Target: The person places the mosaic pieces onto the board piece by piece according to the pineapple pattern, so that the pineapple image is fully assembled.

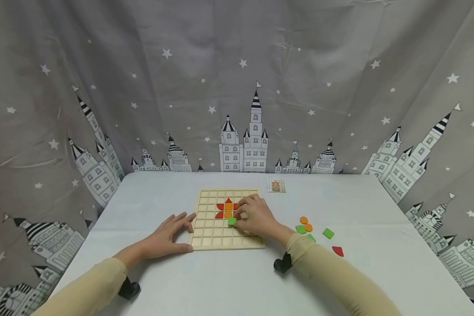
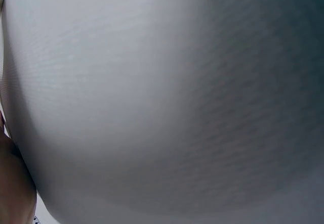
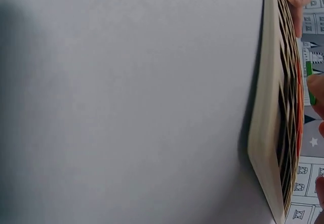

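Note:
A wooden grid board lies on the white table. On it a pattern of red pieces surrounds an orange square and an orange circle. My right hand pinches a green square tile just below the orange circle; in the right wrist view the tile shows edge-on above the board. At the board's left side, my left hand rests with its fingers and thumb spread along the edge. The left wrist view shows mostly table, with part of the hand at its border.
Right of the board lie loose orange circles, green squares and a red piece. Behind the board's right corner is a small pattern card. A grey curtain with castles hangs behind the table.

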The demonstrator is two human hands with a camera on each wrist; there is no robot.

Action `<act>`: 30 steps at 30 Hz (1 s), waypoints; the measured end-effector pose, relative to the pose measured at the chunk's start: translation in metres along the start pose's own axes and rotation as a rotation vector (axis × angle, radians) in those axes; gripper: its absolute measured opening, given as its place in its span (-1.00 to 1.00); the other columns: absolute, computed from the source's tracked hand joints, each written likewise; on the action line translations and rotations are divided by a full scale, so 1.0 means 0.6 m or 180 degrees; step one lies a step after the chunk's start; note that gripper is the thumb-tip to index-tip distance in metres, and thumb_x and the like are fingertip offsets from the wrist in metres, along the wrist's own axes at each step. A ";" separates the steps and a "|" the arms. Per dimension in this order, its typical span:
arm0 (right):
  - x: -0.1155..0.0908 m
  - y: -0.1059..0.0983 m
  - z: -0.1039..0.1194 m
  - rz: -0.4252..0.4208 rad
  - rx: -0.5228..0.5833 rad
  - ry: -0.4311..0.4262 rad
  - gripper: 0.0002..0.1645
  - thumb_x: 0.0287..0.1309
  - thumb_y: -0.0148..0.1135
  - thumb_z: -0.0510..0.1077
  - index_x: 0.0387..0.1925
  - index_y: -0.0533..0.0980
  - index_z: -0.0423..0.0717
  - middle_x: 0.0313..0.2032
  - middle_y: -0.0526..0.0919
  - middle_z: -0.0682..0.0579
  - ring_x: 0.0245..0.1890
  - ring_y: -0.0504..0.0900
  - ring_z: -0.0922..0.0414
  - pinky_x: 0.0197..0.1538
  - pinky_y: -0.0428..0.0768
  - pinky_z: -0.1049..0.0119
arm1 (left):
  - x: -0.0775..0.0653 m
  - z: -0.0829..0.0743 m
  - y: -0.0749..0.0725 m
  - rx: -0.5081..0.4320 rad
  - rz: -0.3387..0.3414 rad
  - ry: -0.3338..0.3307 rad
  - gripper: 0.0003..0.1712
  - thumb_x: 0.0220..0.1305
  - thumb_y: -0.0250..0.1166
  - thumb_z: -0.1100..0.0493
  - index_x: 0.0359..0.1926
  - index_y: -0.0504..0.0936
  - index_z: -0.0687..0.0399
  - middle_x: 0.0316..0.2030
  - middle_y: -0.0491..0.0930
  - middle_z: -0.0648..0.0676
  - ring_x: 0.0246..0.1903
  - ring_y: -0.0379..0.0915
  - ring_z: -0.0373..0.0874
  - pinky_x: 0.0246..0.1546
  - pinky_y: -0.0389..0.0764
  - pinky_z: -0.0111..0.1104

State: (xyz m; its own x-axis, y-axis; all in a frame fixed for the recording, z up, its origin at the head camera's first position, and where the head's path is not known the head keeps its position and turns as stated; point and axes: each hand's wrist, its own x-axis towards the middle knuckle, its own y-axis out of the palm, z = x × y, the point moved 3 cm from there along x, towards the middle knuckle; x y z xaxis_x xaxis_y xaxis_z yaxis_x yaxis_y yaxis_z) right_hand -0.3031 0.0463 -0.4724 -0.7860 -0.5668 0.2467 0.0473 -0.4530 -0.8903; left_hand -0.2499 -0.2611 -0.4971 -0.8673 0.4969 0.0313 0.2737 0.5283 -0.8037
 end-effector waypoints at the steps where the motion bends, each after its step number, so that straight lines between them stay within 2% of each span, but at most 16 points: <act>1: 0.000 0.003 0.002 -0.0009 0.0018 -0.0006 -0.84 0.12 0.49 0.08 -0.28 0.76 0.17 0.03 0.63 0.17 0.17 0.39 0.10 0.19 0.40 0.08 | -0.001 0.000 0.000 -0.0003 -0.0004 -0.0011 -0.53 0.14 0.48 -0.30 -0.09 0.50 -0.28 0.55 0.15 0.12 0.55 -0.16 0.32 0.49 -0.30 0.25; 11: 0.004 0.019 0.011 -0.0131 -0.0070 -0.0096 -0.82 0.11 0.49 0.07 -0.29 0.77 0.12 -0.02 0.64 0.16 0.11 0.41 0.11 0.22 0.40 0.05 | -0.002 0.002 0.004 0.0030 -0.0047 0.0019 -0.52 0.13 0.48 -0.31 -0.08 0.49 -0.30 0.54 0.19 0.09 0.54 -0.13 0.31 0.50 -0.30 0.23; 30: 0.007 0.023 0.008 -0.0098 -0.0107 -0.0107 -0.82 0.15 0.45 0.05 -0.23 0.78 0.14 -0.02 0.65 0.15 0.11 0.41 0.11 0.25 0.39 0.10 | 0.001 0.004 0.005 0.0004 -0.0017 -0.0007 -0.53 0.14 0.48 -0.31 -0.09 0.49 -0.30 0.55 0.16 0.10 0.55 -0.16 0.29 0.51 -0.31 0.22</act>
State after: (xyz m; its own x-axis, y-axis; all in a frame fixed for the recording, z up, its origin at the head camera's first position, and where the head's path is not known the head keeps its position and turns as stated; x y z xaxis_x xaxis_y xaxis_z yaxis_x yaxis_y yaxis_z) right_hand -0.3028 0.0344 -0.4817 -0.7656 -0.5760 0.2865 0.0022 -0.4477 -0.8942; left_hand -0.2507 -0.2609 -0.5010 -0.8697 0.4925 0.0342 0.2685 0.5301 -0.8043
